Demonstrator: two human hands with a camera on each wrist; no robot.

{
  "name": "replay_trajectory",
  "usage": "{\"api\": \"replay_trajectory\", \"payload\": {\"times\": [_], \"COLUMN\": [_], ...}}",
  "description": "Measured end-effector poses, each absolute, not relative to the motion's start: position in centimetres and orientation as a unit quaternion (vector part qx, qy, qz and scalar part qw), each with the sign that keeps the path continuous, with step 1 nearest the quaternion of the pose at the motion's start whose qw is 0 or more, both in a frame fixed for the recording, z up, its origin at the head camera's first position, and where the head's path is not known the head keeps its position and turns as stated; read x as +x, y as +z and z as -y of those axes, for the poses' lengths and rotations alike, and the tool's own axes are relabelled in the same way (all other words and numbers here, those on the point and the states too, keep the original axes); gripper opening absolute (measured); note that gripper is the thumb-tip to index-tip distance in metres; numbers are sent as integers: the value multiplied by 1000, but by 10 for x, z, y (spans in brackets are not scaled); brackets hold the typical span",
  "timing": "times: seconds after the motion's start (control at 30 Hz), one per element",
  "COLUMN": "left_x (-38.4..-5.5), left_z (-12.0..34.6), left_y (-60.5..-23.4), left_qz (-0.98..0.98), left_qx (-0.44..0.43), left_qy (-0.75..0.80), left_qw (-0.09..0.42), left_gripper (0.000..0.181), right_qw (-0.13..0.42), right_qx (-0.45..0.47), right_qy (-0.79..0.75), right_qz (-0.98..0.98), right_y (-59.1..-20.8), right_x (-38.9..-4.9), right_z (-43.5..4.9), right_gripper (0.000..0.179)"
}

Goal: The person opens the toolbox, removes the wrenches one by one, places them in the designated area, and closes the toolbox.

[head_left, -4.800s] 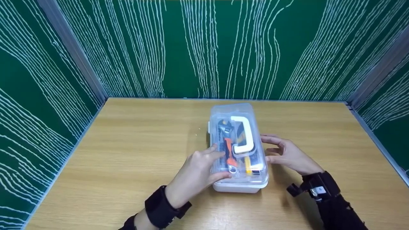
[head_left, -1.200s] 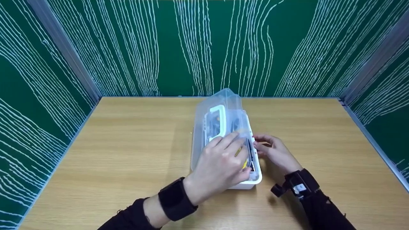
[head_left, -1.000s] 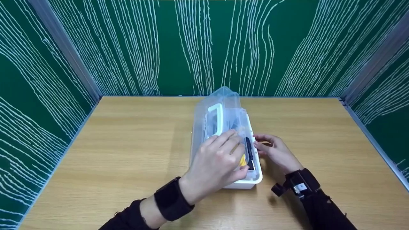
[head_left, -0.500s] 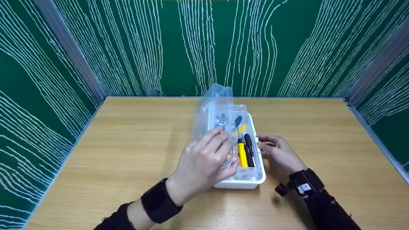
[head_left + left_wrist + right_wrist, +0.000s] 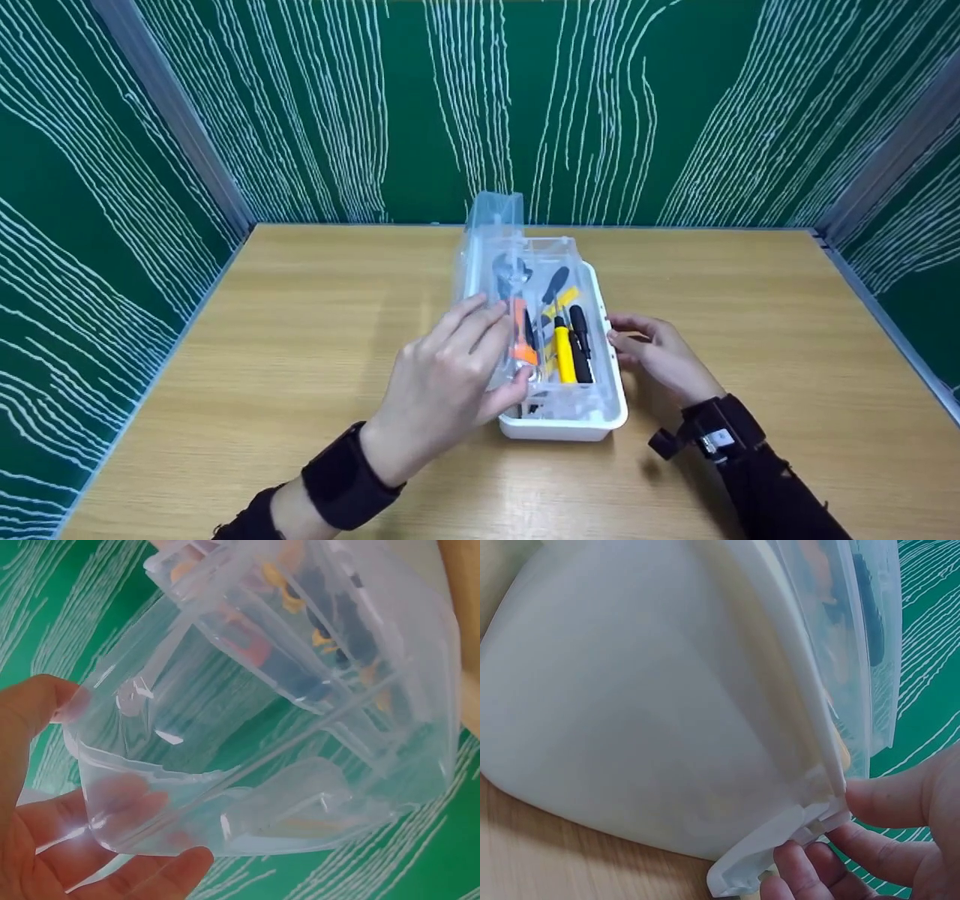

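A white toolbox [image 5: 559, 430] stands on the table with its clear lid [image 5: 495, 214] swung up and tilted toward the left. My left hand [image 5: 446, 367] pinches the lid's near edge, thumb on one side and fingers on the other, as the left wrist view shows. At the right side, my right hand [image 5: 667, 360] grips the toolbox rim beside a white latch [image 5: 754, 859]. Inside the clear tray [image 5: 562, 388] lie a yellow-handled tool [image 5: 564, 356] and a black-handled screwdriver [image 5: 578, 322]. An adjustable wrench [image 5: 525, 330] with an orange-and-black handle is seen through clear plastic, partly behind my left fingers.
The wooden table [image 5: 322, 322] extends on both sides of the toolbox. Green walls [image 5: 435, 112] with white wavy lines enclose its back and sides. Black bands [image 5: 349, 476] are strapped round both wrists.
The lid, closed at first, has been raised and swung left by my left hand, uncovering the tools. My right hand has stayed at the toolbox's right side.
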State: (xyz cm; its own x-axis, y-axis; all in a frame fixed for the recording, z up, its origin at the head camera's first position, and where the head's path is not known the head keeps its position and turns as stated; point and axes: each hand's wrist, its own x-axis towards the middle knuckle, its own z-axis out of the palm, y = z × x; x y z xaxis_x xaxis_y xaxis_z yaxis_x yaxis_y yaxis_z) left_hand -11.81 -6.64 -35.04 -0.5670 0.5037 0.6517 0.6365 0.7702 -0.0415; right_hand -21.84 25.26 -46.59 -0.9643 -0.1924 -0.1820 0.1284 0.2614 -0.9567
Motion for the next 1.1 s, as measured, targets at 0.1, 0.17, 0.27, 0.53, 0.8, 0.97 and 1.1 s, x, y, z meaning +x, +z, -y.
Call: {"api": "replay_trajectory", "payload": {"times": [0.1, 0.17, 0.27, 0.53, 0.8, 0.97, 1.1], "left_x": [-116, -114, -113, -109, -106, -104, -103], "left_z": [72, 76, 81, 94, 106, 114, 120], "left_y": [-351, -352, -353, -356, -358, -360, -362], "left_qz": [884, 884, 883, 890, 896, 907, 914], "left_qx": [-312, -306, -301, -286, -268, -246, -233], "left_qy": [-110, -114, -117, -129, -156, -171, -174], "left_qw": [332, 335, 342, 332, 320, 297, 281], "left_gripper": [45, 45, 42, 45, 52, 52, 51], "right_qw": [131, 131, 128, 131, 133, 135, 134], "right_qx": [-20, -22, -26, -22, -22, -24, -23], "right_qy": [-610, -613, -618, -622, -617, -622, -624], "right_qz": [-781, -779, -775, -771, -775, -771, -770], "right_y": [-466, -466, -467, -466, -466, -467, -467], "right_x": [-218, -218, -218, -217, -219, -219, -219], "right_z": [-253, -252, -251, -252, -251, -250, -251], "right_gripper": [55, 56, 56, 56, 57, 58, 57]}}
